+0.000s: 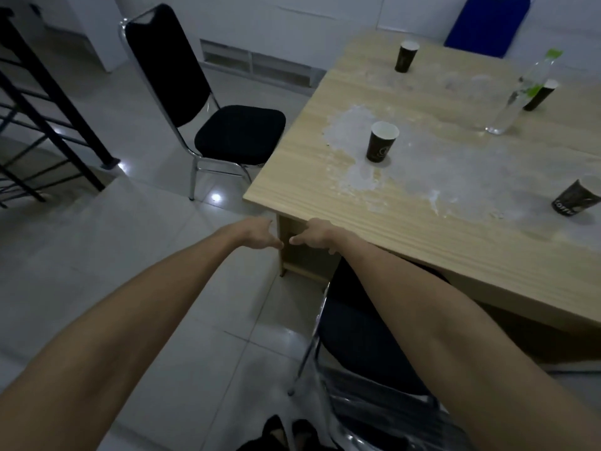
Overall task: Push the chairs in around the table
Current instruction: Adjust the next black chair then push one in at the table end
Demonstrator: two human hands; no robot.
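A light wooden table (455, 236) fills the right half of the view. A black padded chair (240, 131) with a chrome frame stands off its left end, its seat edge just meeting the tabletop edge. A second dark chair (357, 340) stands right below me at the near side, its seat partly under the table and partly hidden by my right forearm. A blue chair back (487, 24) shows behind the far side. My left hand (260, 234) and my right hand (312, 236) hang side by side in front of the table's near corner, thumbs almost meeting, holding nothing.
Several dark paper cups (382, 141) and a clear plastic bottle (517, 99) stand on the tabletop among white stains. A black stair railing (48, 102) runs along the left. A low white shelf (257, 65) lines the back wall. Pale tiled floor (146, 239) lies between me and the left chair.
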